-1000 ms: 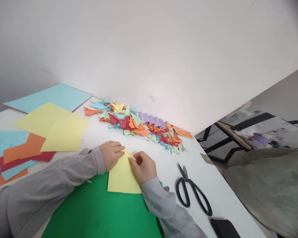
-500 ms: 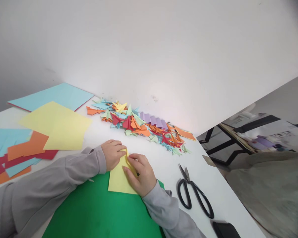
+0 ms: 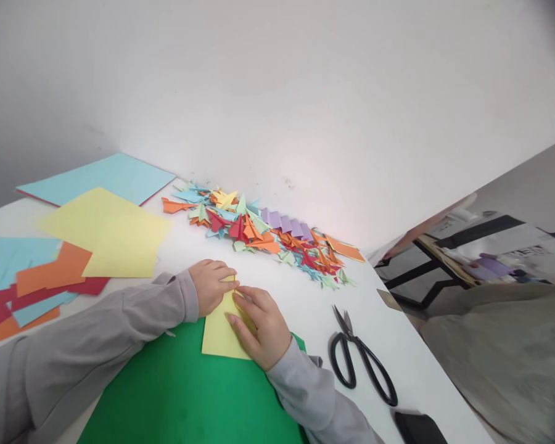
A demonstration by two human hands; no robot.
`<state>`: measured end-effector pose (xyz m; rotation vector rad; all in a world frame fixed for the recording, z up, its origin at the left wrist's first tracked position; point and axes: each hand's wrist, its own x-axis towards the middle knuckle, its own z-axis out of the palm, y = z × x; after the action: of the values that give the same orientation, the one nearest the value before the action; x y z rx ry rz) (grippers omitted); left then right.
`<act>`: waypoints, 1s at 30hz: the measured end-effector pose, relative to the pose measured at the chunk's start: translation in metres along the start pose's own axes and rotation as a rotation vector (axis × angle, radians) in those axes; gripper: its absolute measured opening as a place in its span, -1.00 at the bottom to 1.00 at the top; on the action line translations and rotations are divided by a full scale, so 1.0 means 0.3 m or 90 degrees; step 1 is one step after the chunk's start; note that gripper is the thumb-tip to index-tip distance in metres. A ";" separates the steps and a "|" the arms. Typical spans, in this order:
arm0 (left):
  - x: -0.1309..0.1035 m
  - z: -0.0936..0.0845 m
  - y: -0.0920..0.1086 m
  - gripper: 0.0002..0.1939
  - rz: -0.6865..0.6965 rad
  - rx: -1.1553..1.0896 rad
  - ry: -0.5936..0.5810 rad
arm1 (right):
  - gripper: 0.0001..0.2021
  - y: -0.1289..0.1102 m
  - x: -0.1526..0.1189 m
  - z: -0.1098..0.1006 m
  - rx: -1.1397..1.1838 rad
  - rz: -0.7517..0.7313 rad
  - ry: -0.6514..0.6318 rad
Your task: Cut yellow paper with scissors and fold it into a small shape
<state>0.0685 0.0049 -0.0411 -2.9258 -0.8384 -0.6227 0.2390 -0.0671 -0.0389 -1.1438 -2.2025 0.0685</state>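
Note:
A small sheet of yellow paper (image 3: 222, 336) lies on a larger green sheet (image 3: 185, 394). My left hand (image 3: 211, 288) holds the sheet down at its far end, fingers curled together over the edge. On the sheet's right side my right hand (image 3: 264, 325) grips a folded edge between thumb and fingers, and the fingertips of both hands nearly meet near the top. The fold under my right hand is partly hidden.
Folded paper planes (image 3: 238, 225) are piled along the wall. Black-handled scissors (image 3: 351, 345) lie open at right, near a black object (image 3: 419, 428). At left are a yellow sheet (image 3: 115, 240), a light blue sheet (image 3: 102, 179) and orange paper pieces (image 3: 58, 271).
My right fingers have moved slightly up and left, bringing the paper's right edge over flatter. My left hand stays at the far end.

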 end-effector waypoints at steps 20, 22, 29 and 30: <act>0.004 0.001 -0.003 -0.66 0.017 0.025 -0.012 | -0.69 -0.010 -0.020 -0.021 0.011 0.054 0.019; 0.004 0.003 -0.003 -0.68 0.016 0.029 -0.005 | -0.71 -0.007 -0.023 -0.028 0.030 0.086 0.034; 0.003 0.005 -0.003 -0.67 0.012 0.024 -0.004 | -0.70 -0.004 -0.024 -0.027 -0.034 0.023 -0.023; 0.003 0.004 -0.003 -0.67 0.012 0.023 -0.005 | -0.71 -0.004 -0.024 -0.025 -0.042 0.020 -0.027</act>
<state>0.0692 0.0064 -0.0420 -2.9020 -0.8126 -0.5876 0.2452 -0.0749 -0.0363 -1.2248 -2.2393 0.0337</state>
